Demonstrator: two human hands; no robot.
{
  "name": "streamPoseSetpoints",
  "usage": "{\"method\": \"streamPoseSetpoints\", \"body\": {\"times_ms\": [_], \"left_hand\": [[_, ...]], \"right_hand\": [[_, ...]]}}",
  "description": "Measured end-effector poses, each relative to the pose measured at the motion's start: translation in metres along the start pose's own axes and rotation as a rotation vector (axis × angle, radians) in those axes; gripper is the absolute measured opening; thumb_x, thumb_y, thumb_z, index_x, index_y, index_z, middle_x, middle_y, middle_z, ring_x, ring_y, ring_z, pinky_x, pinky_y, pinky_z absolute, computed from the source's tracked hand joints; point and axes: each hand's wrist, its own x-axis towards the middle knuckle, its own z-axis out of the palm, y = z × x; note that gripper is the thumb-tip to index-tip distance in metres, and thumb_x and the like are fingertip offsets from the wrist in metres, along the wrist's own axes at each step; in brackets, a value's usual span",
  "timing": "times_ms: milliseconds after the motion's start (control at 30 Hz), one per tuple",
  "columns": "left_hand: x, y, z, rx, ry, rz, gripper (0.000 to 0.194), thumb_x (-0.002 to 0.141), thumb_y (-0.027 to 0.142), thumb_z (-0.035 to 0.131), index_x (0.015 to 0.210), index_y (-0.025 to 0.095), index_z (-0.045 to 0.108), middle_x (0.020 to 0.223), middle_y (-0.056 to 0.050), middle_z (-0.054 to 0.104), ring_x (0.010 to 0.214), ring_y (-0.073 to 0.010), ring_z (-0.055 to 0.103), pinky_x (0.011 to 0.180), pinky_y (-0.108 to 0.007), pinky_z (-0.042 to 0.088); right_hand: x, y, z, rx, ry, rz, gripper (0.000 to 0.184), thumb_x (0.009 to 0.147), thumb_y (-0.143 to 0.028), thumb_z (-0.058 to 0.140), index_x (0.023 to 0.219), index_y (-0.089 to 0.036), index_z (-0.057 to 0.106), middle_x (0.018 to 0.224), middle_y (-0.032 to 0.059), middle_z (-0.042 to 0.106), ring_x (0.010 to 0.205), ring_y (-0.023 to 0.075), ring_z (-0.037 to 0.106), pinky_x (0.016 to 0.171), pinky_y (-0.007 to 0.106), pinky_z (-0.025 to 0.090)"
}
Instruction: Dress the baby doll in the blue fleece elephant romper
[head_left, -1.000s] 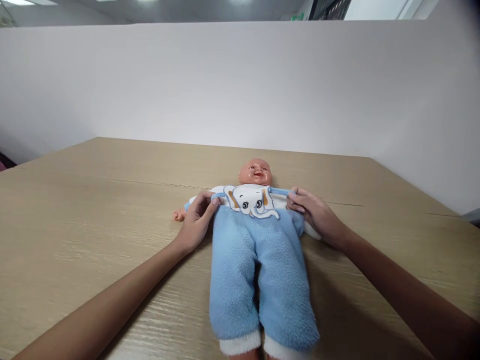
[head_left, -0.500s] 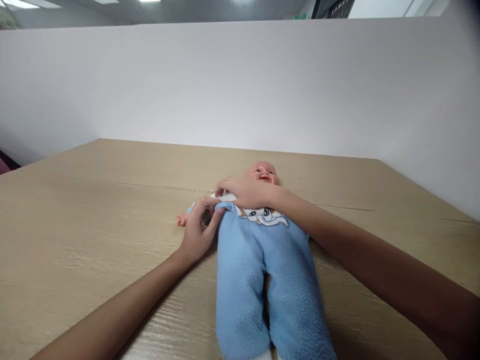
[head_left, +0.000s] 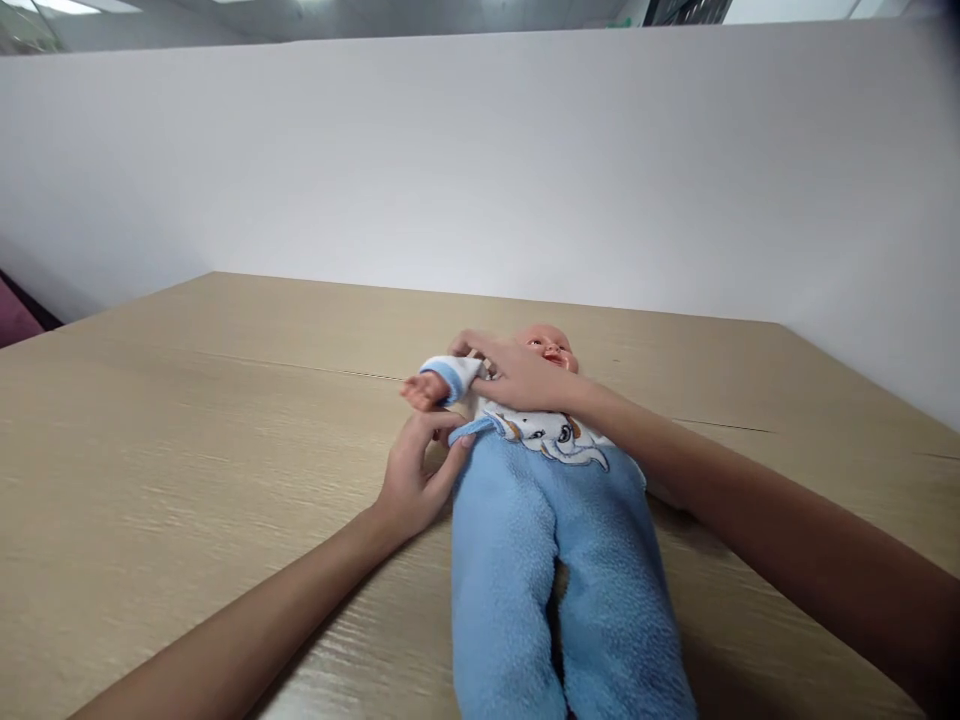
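1. Doll (head_left: 544, 495), dressed, lies face up on the wooden table (head_left: 225, 430), centred before the wearer, between both forearms.
2. Left hand (head_left: 420, 475): thumb and fingers nearly closed, pinching the blue strap (head_left: 474, 428) at the bib's edge.
3. Right hand (head_left: 517, 372): reaches across the doll's chest, curled around the white sleeved arm (head_left: 466, 373); exact fingertip contact partly hidden.
4. Step in hand, by my judgement: working arm and strap past each other. Best to keep the strap loop wide, bend the arm gently, guide the small hand (head_left: 426, 392) first, and avoid tugging the bib.
5. Long axis: runs away from the wearer, slightly slanted. Head (head_left: 553, 340) at far end, legs toward the wearer; feet not visible. Held arm points leftward.
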Motion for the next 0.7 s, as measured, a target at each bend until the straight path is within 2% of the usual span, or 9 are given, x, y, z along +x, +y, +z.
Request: {"method": "streamPoseSetpoints", "body": {"times_ms": [67,167,300,367,400,533,600,700], "left_hand": [[-0.003,0.0,-0.001,0.091,0.042,0.084,0.01,0.102,0.021,0.071,0.111,0.026,0.073,0.104,-0.006,0.072,0.098,-0.024,0.065,0.093,-0.038,0.047],[-0.008,0.001,-0.002,0.207,0.086,0.246,0.026,0.1,0.017,0.072,0.124,0.03,0.071,0.124,-0.009,0.065,0.118,-0.0274,0.062,0.108,-0.045,0.046],[-0.011,0.003,0.0,0.064,0.09,0.298,0.022,0.104,0.019,0.064,0.122,0.031,0.067,0.131,-0.01,0.06,0.127,-0.029,0.06,0.115,-0.051,0.045],[-0.01,0.003,0.003,-0.068,0.118,0.2,0.01,0.108,0.027,0.06,0.118,0.03,0.064,0.123,-0.008,0.064,0.12,-0.0273,0.063,0.111,-0.049,0.048],[-0.009,0.002,0.005,-0.134,0.149,0.1,0.008,0.11,0.033,0.06,0.116,0.029,0.064,0.118,-0.007,0.066,0.115,-0.0259,0.064,0.108,-0.045,0.05],[-0.002,-0.003,0.01,-0.366,0.251,-0.375,0.028,0.103,0.053,0.072,0.108,0.027,0.064,0.108,-0.002,0.066,0.1,-0.0186,0.063,0.089,-0.03,0.052],[0.001,-0.007,0.011,-0.483,0.244,-0.499,0.035,0.096,0.057,0.079,0.104,0.027,0.063,0.104,0.001,0.065,0.096,-0.0154,0.062,0.084,-0.025,0.051],[0.005,-0.012,0.012,-0.641,0.244,-0.633,0.046,0.087,0.062,0.087,0.101,0.027,0.061,0.099,0.004,0.066,0.091,-0.0118,0.063,0.082,-0.021,0.052]], "right_hand": [[-0.01,0.002,-0.004,0.089,0.012,0.013,0.033,0.087,-0.013,0.057,0.12,-0.02,0.06,0.117,0.0062,0.07,0.103,0.0233,0.067,0.092,0.036,0.05],[-0.019,0.002,-0.004,0.168,0.01,0.025,0.037,0.083,-0.009,0.055,0.117,-0.02,0.064,0.113,0.0052,0.071,0.101,0.0222,0.068,0.091,0.036,0.051],[-0.021,-0.002,0.0,0.154,0.034,0.011,0.043,0.076,-0.003,0.056,0.114,-0.021,0.068,0.113,0.005,0.074,0.105,0.0234,0.068,0.095,0.037,0.051],[-0.021,-0.004,0.003,0.157,0.041,0.02,0.039,0.079,-0.004,0.058,0.111,-0.021,0.071,0.113,0.0053,0.076,0.106,0.0236,0.07,0.096,0.037,0.052],[-0.021,-0.004,0.005,0.164,0.044,0.034,0.036,0.082,-0.006,0.06,0.112,-0.021,0.072,0.114,0.0056,0.077,0.107,0.0236,0.071,0.095,0.037,0.054],[-0.027,-0.009,0.009,0.195,0.083,0.126,0.03,0.095,-0.021,0.066,0.125,-0.021,0.069,0.127,0.0103,0.077,0.117,0.0246,0.072,0.101,0.039,0.058],[-0.035,-0.014,0.008,0.201,0.092,0.198,0.027,0.102,-0.033,0.067,0.126,-0.021,0.069,0.131,0.0117,0.076,0.122,0.0265,0.071,0.105,0.042,0.056],[-0.049,-0.024,0.004,0.194,0.055,0.317,0.032,0.105,-0.051,0.067,0.119,-0.022,0.073,0.116,0.0082,0.08,0.104,0.0267,0.073,0.092,0.039,0.057]]}}
